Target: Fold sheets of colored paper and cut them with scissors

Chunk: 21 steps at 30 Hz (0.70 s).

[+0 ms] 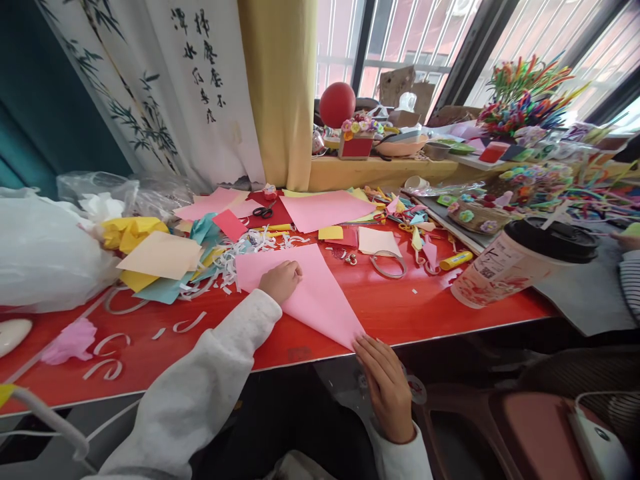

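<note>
A pink sheet of paper (pixel 315 293), folded over into a pointed shape, lies on the red table, its tip at the front edge. My left hand (pixel 283 287) rests on the sheet with its fingers curled in, and nothing shows in them. At the paper's near tip is my right hand (pixel 384 381); its fingers are stretched out and the fingertips touch that corner, while the thumb is hidden. Behind the folded sheet lie white paper shreds (pixel 245 250), a yellow paper square (pixel 331 233) and a cream paper stack (pixel 379 241).
A lidded drink cup (pixel 500 267) stands at right, near a yellow glue stick (pixel 456 260) and a ring-shaped band (pixel 389 265). Black scissors (pixel 263 211) lie at the back. Coloured papers (pixel 163 255) and a plastic bag (pixel 50 247) crowd the left. Another person's sleeve (pixel 631 287) shows far right.
</note>
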Each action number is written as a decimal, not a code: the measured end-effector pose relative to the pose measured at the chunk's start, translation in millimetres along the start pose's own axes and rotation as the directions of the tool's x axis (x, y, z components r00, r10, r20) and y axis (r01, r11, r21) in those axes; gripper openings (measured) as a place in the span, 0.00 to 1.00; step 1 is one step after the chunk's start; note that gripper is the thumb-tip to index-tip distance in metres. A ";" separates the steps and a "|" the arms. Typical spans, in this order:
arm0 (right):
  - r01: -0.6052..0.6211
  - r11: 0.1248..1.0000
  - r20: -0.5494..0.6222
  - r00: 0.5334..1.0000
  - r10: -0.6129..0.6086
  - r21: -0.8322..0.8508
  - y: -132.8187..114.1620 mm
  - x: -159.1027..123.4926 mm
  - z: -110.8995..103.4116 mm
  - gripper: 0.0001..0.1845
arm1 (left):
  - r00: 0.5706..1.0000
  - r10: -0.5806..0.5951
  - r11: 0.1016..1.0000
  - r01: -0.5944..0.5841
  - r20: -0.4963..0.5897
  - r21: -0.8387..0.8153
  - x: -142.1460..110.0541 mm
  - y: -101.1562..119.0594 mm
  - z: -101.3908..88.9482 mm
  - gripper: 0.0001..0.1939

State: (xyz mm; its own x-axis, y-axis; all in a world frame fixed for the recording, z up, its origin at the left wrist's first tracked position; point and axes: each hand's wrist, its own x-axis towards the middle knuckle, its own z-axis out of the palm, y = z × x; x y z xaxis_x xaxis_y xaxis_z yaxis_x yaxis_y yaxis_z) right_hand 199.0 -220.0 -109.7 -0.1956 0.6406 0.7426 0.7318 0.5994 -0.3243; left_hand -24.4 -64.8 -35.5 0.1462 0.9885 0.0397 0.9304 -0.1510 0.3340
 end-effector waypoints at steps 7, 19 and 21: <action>-0.015 1.000 -0.181 0.983 0.017 0.012 3.4 -6.5 19.1 0.17 | 1.000 0.007 1.000 -0.007 -0.012 0.019 0.0 -0.6 0.4 0.04; -0.074 0.997 -0.486 0.871 0.076 0.022 1.0 -2.9 54.3 0.09 | 0.966 0.149 0.977 -0.110 -0.211 0.185 -26.2 18.4 -18.8 0.15; -0.070 0.997 -0.481 0.874 0.072 0.023 1.2 -2.4 54.1 0.09 | 0.923 0.253 0.960 -0.202 -0.290 0.194 -53.7 31.5 -20.5 0.18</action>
State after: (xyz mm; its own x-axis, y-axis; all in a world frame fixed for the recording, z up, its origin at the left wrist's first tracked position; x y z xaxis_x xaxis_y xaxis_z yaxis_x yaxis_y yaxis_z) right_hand 165.1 -194.9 -143.6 0.1962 0.3718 0.9073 0.7287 0.5639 -0.3887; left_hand -9.8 -122.4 -7.8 0.2727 0.8778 0.3939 0.9288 -0.3470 0.1303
